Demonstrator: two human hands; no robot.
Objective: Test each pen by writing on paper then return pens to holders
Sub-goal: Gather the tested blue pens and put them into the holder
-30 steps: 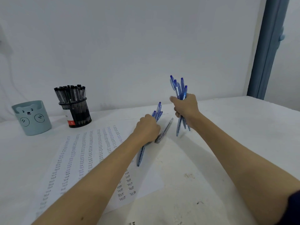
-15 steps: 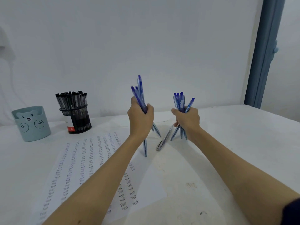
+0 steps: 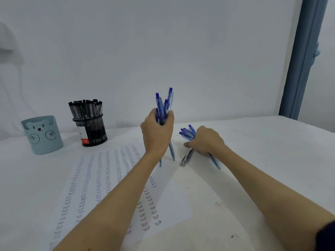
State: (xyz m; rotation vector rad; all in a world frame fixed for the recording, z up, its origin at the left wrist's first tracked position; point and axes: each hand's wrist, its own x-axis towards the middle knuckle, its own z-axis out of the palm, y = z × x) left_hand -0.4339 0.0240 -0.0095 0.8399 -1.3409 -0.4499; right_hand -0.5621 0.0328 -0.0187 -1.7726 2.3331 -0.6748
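My left hand (image 3: 156,132) grips a bundle of blue pens (image 3: 163,105) upright, their tips touching the table at the paper's far edge. My right hand (image 3: 206,140) holds a second bundle of blue pens (image 3: 187,132), tilted low over the table, and its fingers reach onto a single loose pen (image 3: 186,157) lying there. The paper (image 3: 101,180) is covered in columns of the handwritten word "Test". A light blue bear holder (image 3: 42,134) stands at the far left with no pens showing. Beside it a black mesh holder (image 3: 90,129) is packed with black pens.
The white table (image 3: 253,160) runs back to a white wall. A blue-grey door frame (image 3: 302,57) rises at the far right, past the table's right edge.
My left hand lifted its blue pens off the table and stood them upright. My right hand lowered and tilted its bundle down toward the loose pen.
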